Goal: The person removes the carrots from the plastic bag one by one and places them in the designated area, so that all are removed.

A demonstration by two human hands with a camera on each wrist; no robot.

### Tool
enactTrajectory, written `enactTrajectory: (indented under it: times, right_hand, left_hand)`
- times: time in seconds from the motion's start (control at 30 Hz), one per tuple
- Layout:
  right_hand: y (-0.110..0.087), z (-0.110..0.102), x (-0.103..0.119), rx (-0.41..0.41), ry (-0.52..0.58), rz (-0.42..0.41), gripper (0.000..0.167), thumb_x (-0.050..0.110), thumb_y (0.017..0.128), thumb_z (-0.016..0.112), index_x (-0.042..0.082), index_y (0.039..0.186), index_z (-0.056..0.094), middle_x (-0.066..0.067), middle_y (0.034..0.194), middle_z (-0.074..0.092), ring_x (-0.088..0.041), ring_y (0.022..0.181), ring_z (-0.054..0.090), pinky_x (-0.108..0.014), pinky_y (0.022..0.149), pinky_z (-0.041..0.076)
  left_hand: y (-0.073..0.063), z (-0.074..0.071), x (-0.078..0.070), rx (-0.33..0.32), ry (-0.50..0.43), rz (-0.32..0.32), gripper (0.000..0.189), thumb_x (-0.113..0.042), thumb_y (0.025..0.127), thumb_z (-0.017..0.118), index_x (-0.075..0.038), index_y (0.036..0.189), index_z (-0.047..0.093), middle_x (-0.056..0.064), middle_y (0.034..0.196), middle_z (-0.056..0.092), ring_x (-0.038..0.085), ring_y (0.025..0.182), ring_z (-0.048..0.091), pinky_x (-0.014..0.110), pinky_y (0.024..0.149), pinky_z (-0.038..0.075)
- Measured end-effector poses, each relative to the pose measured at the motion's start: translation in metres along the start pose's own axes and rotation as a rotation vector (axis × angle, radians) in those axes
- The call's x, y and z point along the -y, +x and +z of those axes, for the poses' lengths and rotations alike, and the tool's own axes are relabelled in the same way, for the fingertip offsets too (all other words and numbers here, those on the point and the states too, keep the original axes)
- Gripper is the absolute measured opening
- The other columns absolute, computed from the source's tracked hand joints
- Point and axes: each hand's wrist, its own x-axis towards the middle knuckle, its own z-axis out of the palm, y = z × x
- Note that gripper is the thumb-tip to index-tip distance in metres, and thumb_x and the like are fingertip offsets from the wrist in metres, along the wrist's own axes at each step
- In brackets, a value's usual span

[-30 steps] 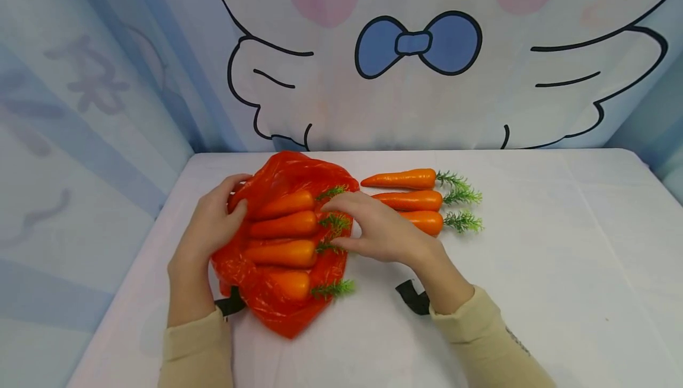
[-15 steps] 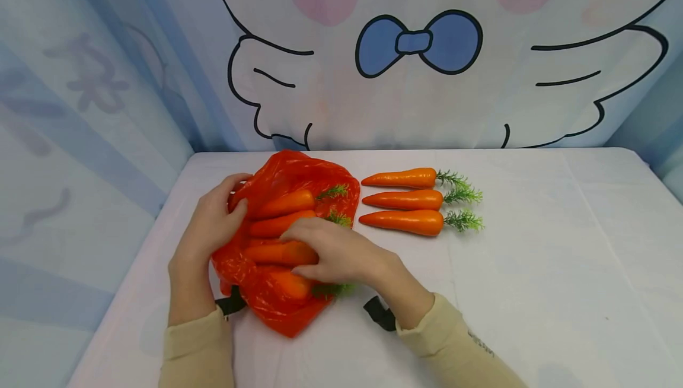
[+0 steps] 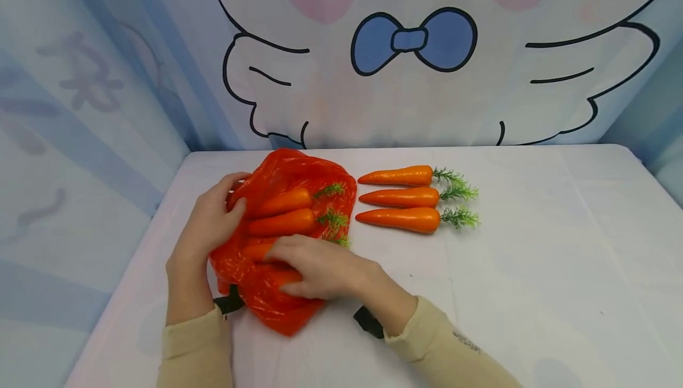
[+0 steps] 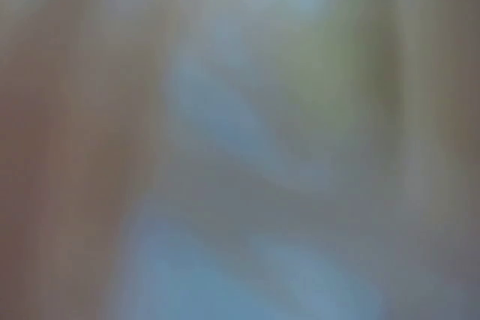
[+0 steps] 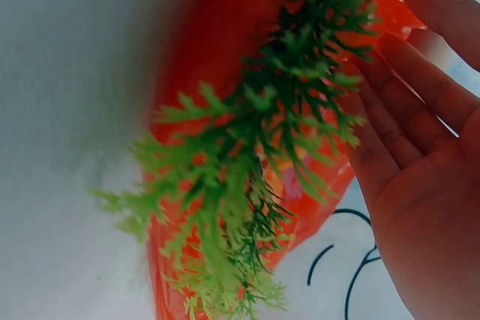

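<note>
A red plastic bag lies at the left of the table with several carrots on it, their leafy ends pointing right. My left hand grips the bag's left edge between thumb and fingers. Over the front carrots lies my right hand, fingertips on a partly covered carrot and thumb nearer the bag's front. The frontmost carrot is mostly hidden beneath this hand. In the right wrist view the fingers look nearly straight beside green carrot leaves. Two carrots farther back, one of them the carrot, show plainly.
To the right of the bag, three carrots lie in a row, the nearest carrot among them. They rest on a white-covered table. A printed curtain hangs behind the table's back edge. The left wrist view is blurred.
My right hand has moved left and toward me, from the leaves of the carrots on the bag to over the front ones. My left hand keeps its place on the bag.
</note>
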Motion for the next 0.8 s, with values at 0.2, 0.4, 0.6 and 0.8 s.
enactTrajectory:
  times: [0.2, 0.4, 0.6, 0.8]
  right_hand:
    - [0.003, 0.007, 0.0, 0.039, -0.016, 0.013, 0.045, 0.021, 0.094, 0.073, 0.011, 0.135, 0.06, 0.002, 0.132, 0.059, -0.009, 0.12, 0.052, -0.02, 0.104, 0.041]
    - [0.005, 0.014, 0.003, 0.095, -0.027, 0.064, 0.05, 0.022, 0.093, 0.075, 0.011, 0.139, 0.058, 0.002, 0.133, 0.058, -0.008, 0.117, 0.054, -0.02, 0.1, 0.045]
    - [0.005, 0.016, 0.005, 0.119, -0.069, 0.098, 0.054, 0.024, 0.091, 0.077, 0.011, 0.14, 0.057, 0.002, 0.129, 0.059, -0.007, 0.111, 0.055, -0.019, 0.097, 0.046]
    - [0.005, 0.017, 0.006, 0.134, -0.075, 0.124, 0.054, 0.024, 0.091, 0.077, 0.012, 0.14, 0.057, 0.001, 0.129, 0.059, -0.007, 0.11, 0.055, -0.021, 0.097, 0.047]
  left_hand:
    - [0.0, 0.0, 0.0, 0.004, 0.001, -0.002, 0.045, -0.012, 0.102, 0.049, -0.008, 0.147, 0.044, 0.02, 0.133, 0.056, 0.038, 0.111, 0.056, 0.059, 0.1, 0.046]
    - [0.001, 0.0, -0.001, 0.011, -0.001, -0.016, 0.046, -0.012, 0.103, 0.049, -0.01, 0.148, 0.043, 0.019, 0.134, 0.056, 0.037, 0.113, 0.056, 0.06, 0.101, 0.045]
    - [0.001, 0.0, 0.0, 0.015, -0.003, -0.026, 0.046, -0.012, 0.103, 0.049, -0.01, 0.148, 0.043, 0.019, 0.135, 0.055, 0.038, 0.113, 0.056, 0.06, 0.101, 0.045]
    - [0.001, 0.001, 0.0, 0.014, -0.011, -0.023, 0.046, -0.012, 0.103, 0.049, -0.01, 0.148, 0.043, 0.019, 0.135, 0.055, 0.037, 0.113, 0.056, 0.06, 0.101, 0.046]
